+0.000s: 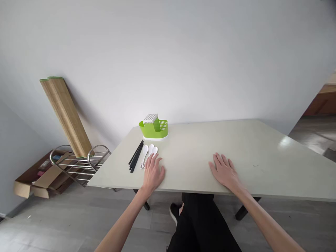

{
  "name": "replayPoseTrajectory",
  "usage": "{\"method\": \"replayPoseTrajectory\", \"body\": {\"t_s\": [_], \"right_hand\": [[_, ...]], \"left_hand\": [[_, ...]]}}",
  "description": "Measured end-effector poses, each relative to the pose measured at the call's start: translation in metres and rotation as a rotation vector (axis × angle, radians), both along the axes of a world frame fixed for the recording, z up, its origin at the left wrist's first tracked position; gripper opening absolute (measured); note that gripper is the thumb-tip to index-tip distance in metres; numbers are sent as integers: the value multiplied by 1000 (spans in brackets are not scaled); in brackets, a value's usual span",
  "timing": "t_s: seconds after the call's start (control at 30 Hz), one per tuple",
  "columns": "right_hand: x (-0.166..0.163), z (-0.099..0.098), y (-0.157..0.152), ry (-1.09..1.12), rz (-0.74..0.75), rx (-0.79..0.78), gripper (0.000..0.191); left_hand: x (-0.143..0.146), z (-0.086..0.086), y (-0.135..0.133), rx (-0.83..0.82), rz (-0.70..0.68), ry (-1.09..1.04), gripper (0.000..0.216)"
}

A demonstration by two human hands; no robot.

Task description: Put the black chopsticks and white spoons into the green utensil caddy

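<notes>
My left hand [153,172] lies flat and open on the pale table [252,154], its fingertips just touching the handles of three white spoons [148,152]. To the left of the spoons lie several black chopsticks [135,161]. Beyond them, near the far edge, stands a green cutlery holder [154,128] with a white slotted insert. My right hand [224,171] rests flat and open on the bare tabletop, well right of the cutlery, holding nothing.
A rolled bamboo mat [67,115] leans on the wall at the left, above a metal wire rack [78,162] and an open cardboard box [39,175] on the floor. My legs in black trousers [202,224] show below the table's near edge.
</notes>
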State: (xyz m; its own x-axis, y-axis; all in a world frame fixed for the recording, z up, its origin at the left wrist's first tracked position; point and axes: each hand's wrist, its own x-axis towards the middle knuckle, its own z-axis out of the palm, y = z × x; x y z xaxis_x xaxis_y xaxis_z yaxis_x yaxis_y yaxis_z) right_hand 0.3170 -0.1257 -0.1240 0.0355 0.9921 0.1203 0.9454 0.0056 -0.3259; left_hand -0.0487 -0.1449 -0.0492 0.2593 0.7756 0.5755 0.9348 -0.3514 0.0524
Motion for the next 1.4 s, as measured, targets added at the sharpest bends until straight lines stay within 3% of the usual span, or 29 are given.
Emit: {"method": "replayPoseTrajectory", "body": {"t_s": [0.1, 0.23, 0.4, 0.73, 1.07, 1.4], "right_hand": [[3, 0, -1, 0, 6, -5, 84], [5, -1, 0, 8, 6, -5, 82], [1, -3, 0, 5, -7, 18, 81], [-1, 3, -3, -9, 1, 0, 80], [-2, 4, -3, -10, 4, 5, 79], [-4, 9, -4, -43, -15, -16, 76]], "left_hand": [[-17, 5, 5, -14, 134, 30, 44], [-49, -2, 16, -123, 241, 77, 60], [-74, -19, 25, -316, 181, 97, 67], [-77, -29, 27, -291, 105, 101, 63], [-51, -34, 28, -303, 55, 108, 62], [17, -42, 30, -277, -78, 131, 59]]}}
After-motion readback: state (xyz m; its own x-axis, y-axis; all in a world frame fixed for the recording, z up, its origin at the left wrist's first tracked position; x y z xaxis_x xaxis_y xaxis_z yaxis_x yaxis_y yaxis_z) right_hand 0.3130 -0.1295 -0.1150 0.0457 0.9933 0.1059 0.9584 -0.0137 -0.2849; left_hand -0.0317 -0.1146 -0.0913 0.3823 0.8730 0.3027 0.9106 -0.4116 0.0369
